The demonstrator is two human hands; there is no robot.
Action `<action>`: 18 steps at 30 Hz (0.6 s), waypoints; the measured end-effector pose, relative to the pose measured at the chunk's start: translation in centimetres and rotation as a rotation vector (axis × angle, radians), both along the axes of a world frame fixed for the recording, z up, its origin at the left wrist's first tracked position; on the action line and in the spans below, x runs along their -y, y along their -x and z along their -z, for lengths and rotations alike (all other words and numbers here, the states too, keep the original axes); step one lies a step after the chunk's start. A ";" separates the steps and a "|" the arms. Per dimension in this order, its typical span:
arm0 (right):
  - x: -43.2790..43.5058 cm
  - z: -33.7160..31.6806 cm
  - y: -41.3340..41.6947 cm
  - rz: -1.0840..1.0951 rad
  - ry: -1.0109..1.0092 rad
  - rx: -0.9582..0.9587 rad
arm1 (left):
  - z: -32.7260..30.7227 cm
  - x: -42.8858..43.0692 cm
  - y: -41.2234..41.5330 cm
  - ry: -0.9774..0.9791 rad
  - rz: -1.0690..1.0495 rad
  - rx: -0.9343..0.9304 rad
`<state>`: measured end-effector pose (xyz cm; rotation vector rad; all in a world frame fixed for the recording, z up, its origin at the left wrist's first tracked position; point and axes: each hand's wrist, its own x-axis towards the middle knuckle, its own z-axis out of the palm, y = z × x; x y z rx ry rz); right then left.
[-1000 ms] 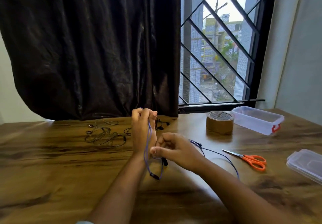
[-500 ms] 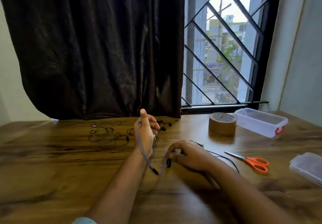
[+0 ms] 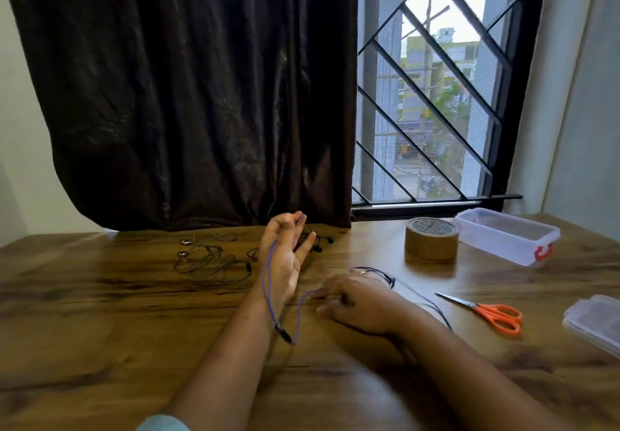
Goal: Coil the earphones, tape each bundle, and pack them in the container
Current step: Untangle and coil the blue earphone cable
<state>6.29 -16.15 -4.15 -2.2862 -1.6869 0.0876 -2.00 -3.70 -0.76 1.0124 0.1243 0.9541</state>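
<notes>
Two hands are seen above one wooden bench [image 3: 100,313]. One brown tape roll [image 3: 431,239] stands on it and is taken here as the landmark.

The left hand [image 3: 285,256] is raised well to the left of the tape roll. One purple earphone [image 3: 264,278] is pinched at its top end between the thumb and forefinger, and the other fingers are stretched out. From there the cord hangs down along the wrist, makes a loop just above the bench, and rises to the right hand [image 3: 359,303]. This hand lies knuckles up, in front and to the left of the tape roll, and the cord is held in its curled fingers. One dark cord [image 3: 432,306] lies in front of the tape roll. It cannot be told whether it belongs to the same earphone.

One tangle of dark earphones [image 3: 211,262] lies far to the left of the tape roll. How many sets are in it cannot be counted. Two black earbuds [image 3: 322,244] are seen just behind the left hand.

One clear container [image 3: 506,236] with a red latch is placed just to the right of the tape roll. One pair of orange scissors [image 3: 486,313] lies in front of the tape roll to the right, and one clear lid [image 3: 593,323] further right.

Behind the tape roll one window [image 3: 429,95] with a black diagonal grille is found, and to the left of it one dark curtain [image 3: 194,95]. The walls are pale.
</notes>
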 end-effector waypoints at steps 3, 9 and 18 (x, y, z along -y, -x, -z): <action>1.2 -1.1 -0.7 0.274 -0.108 0.152 | 0.3 -0.1 -0.1 -0.144 -0.047 -0.077; 2.3 -1.5 -2.1 0.374 -0.262 0.247 | 0.4 0.5 -0.6 -0.318 -0.120 -0.206; 0.6 -2.2 1.4 0.125 -0.594 -0.704 | 0.1 2.9 -0.7 -0.356 0.067 -0.252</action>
